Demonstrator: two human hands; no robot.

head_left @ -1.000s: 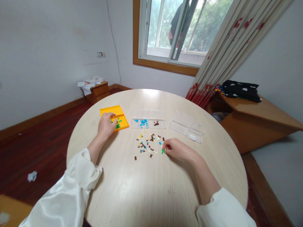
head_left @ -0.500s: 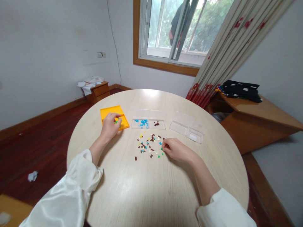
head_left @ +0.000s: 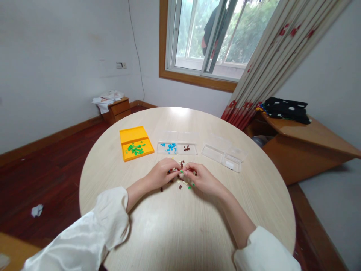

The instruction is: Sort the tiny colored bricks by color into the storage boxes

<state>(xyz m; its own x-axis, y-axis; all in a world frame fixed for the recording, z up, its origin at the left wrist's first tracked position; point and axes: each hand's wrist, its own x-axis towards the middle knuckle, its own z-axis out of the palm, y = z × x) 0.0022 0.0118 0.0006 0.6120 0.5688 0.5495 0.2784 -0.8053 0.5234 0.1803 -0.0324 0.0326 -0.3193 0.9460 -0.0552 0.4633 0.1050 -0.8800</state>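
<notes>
Over the scattered small pieces, my left hand (head_left: 161, 174) and my right hand (head_left: 205, 178) meet fingertip to fingertip. Both are closed in a pinch at a small green brick (head_left: 182, 171) between them. Brown, cream and other tiny bricks lie beneath, partly hidden by my fingers. A loose brown brick (head_left: 180, 187) and a green brick (head_left: 189, 187) show just in front of the hands. To the left, the yellow box (head_left: 132, 133) stands with its lid back and holds many green bricks (head_left: 136, 149).
Behind the pile, an opened clear case (head_left: 191, 153) holds blue bricks (head_left: 170, 146) on one side and brown bricks (head_left: 186, 148) on the other. Another clear case (head_left: 213, 155), lid back, stands at the right with a white piece inside. All rest on the round wooden table (head_left: 169, 233).
My left hand has come from the yellow box to the middle, uncovering the green bricks there. My right hand has shifted slightly left, and a green brick is now between both hands' fingertips.
</notes>
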